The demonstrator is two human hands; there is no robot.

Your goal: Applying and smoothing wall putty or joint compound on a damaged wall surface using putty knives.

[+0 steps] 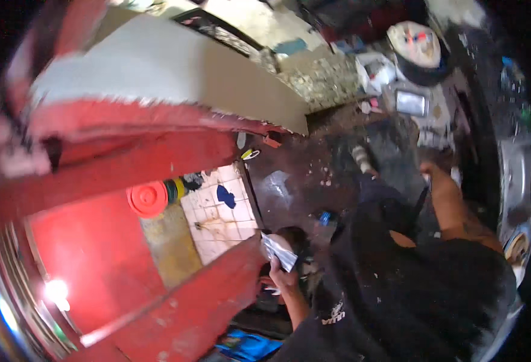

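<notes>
My left hand [284,278] is closed on the near end of a flat silvery piece [279,251]. It juts out tilted beside the end of a red wall, and I cannot make out its exact kind. On the right, my bent arm ends in my right hand [435,174], whose fingers are curled together. Something thin and dark shows below those fingers, too blurred to name. My dark shirt fills the lower right, and one foot [362,158] stands on the dark floor [301,175].
A red half-wall [199,301] runs at lower left, and a grey-and-red wall [157,66] at upper left. Between them lie white floor tiles [214,226] with a dark blue cloth [225,196] and a red round-lidded container [148,199]. A tub [419,45] and white bag [377,72] stand at upper right.
</notes>
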